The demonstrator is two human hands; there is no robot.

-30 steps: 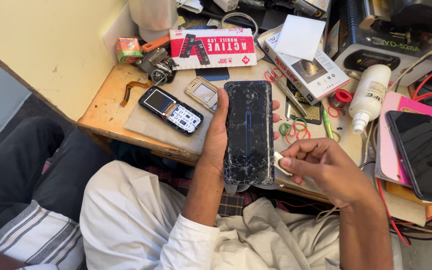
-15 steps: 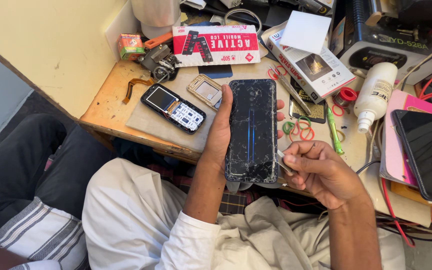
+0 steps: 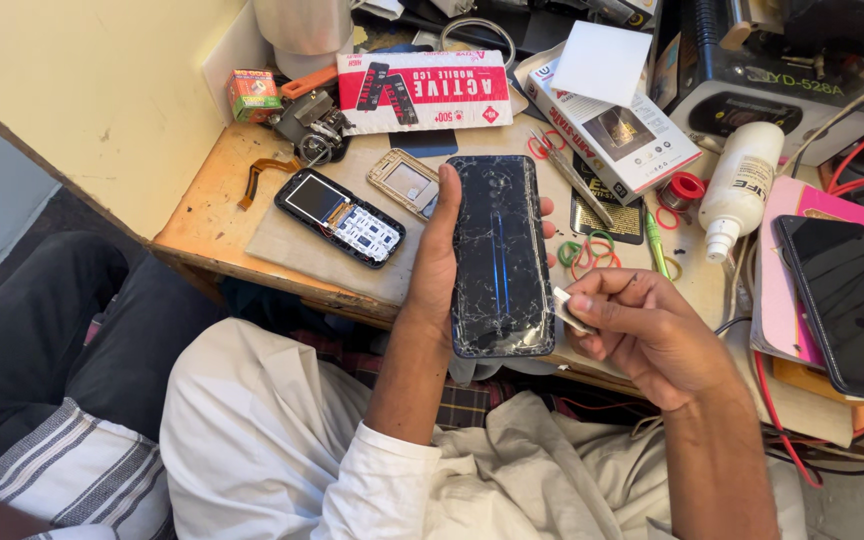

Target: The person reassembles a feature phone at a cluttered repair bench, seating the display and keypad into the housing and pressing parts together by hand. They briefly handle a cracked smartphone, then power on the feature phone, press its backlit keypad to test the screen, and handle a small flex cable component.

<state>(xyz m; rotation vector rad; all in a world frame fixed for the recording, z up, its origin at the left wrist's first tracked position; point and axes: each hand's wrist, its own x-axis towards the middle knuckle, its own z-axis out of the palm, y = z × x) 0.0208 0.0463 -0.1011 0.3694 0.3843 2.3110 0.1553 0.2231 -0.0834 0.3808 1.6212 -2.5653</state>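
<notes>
Two hands busy. My left hand [image 3: 439, 262] grips a cracked black smartphone [image 3: 500, 256] from beneath, thumb along its left edge, fingertips [image 3: 546, 207] curled over the right edge, screen up. My right hand [image 3: 652, 335] has fingers pinched narrow on a small white plastic pick [image 3: 564, 307], its tip touching the phone's lower right edge. Just past the left thumb: gold phone frame [image 3: 407, 182] and an opened keypad phone [image 3: 340, 217]. Beyond the left fingertips: coloured rubber bands [image 3: 586, 252], tweezers [image 3: 570, 172]. Farther right of the pinch: white squeeze bottle [image 3: 739, 190], black phone on a pink case [image 3: 847, 300].
</notes>
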